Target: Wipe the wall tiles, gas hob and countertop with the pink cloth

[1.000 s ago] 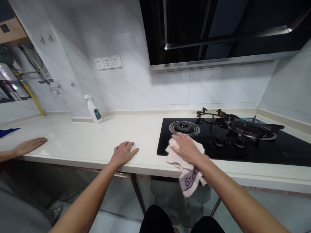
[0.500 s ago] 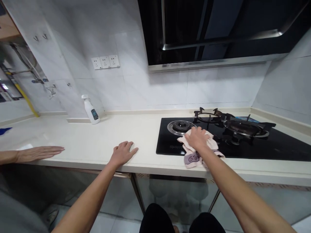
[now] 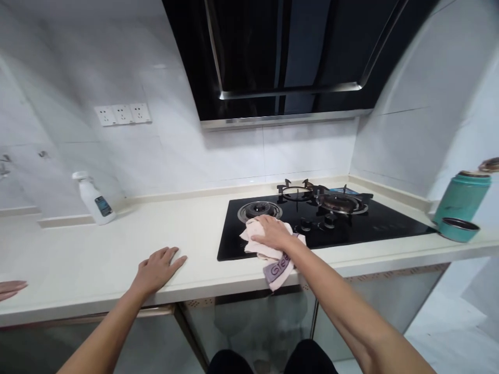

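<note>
My right hand (image 3: 272, 232) presses a pale pink cloth (image 3: 268, 253) flat onto the front left part of the black glass gas hob (image 3: 374, 224), just in front of the left burner (image 3: 260, 210). One end of the cloth, with purple lettering, hangs over the counter's front edge. My left hand (image 3: 158, 268) lies flat on the cream countertop (image 3: 117, 244), fingers spread, holding nothing.
A white spray bottle (image 3: 94, 198) stands at the back left by the wall. A teal canister (image 3: 462, 198) and its lid (image 3: 458, 229) sit at the right end. Another person's fingertips (image 3: 10, 289) rest at the far left. A black range hood (image 3: 284, 57) hangs overhead.
My right hand slid the cloth right across the hob front, then back left. The view has swung right, bringing the teal canister in. The other person's hand is now mostly out of view.
</note>
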Demonstrator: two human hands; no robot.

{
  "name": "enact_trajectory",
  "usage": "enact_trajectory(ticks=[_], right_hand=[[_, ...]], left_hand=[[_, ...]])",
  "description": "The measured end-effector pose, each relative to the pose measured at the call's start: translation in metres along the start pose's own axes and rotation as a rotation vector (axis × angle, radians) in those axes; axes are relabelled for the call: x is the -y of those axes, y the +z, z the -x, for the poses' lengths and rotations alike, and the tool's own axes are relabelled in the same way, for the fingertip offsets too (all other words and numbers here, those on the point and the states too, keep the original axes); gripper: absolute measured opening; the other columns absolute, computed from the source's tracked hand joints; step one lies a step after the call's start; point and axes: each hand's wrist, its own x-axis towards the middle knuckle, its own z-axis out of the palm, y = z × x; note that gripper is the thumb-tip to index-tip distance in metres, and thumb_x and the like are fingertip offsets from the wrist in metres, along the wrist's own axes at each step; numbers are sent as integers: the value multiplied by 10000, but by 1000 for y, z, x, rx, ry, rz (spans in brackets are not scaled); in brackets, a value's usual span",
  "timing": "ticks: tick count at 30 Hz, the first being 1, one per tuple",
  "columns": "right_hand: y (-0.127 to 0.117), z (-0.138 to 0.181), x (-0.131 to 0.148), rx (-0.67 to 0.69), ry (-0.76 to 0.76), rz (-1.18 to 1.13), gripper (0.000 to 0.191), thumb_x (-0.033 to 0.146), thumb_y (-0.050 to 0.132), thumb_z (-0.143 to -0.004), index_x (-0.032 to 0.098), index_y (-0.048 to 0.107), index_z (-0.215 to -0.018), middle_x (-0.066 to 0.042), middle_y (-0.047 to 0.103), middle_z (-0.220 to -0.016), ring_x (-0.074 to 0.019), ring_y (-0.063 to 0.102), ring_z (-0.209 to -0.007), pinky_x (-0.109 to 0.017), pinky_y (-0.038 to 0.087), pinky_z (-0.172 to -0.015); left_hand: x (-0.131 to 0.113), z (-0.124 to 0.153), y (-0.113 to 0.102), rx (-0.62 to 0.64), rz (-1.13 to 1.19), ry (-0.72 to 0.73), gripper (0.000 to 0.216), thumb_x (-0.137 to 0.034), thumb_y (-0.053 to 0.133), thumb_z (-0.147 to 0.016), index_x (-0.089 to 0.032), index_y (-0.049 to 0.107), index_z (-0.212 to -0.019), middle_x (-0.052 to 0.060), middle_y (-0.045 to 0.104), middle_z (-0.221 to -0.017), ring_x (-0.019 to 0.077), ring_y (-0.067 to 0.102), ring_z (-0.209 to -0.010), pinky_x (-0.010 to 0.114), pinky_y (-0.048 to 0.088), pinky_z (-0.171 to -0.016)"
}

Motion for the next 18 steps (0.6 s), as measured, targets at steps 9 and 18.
enact_trajectory(ticks=[9,18], right_hand=[[-35,115,-68,-160,-3,-33,525,330,545,-930,205,484,-1436,-107,491,-1460,-229,455,-1356,-382,359,-1173],[-61,168,-139,-275,198,127,374,226,506,-839,225,546,-1211,-79,516,-1196,-235,542,-1159,-369,460,-1059]], left_hand=[[-2,-5,2,-52,0,-17,620,-558,324,-971,-253,564,-1455,146,483,-1593,356,370,-1521,632,353,-1179],[-181,25,-14,-114,199,683,588,-619,439,-1030,-295,554,-1507,90,318,-1711,329,249,-1588,556,258,-1265]])
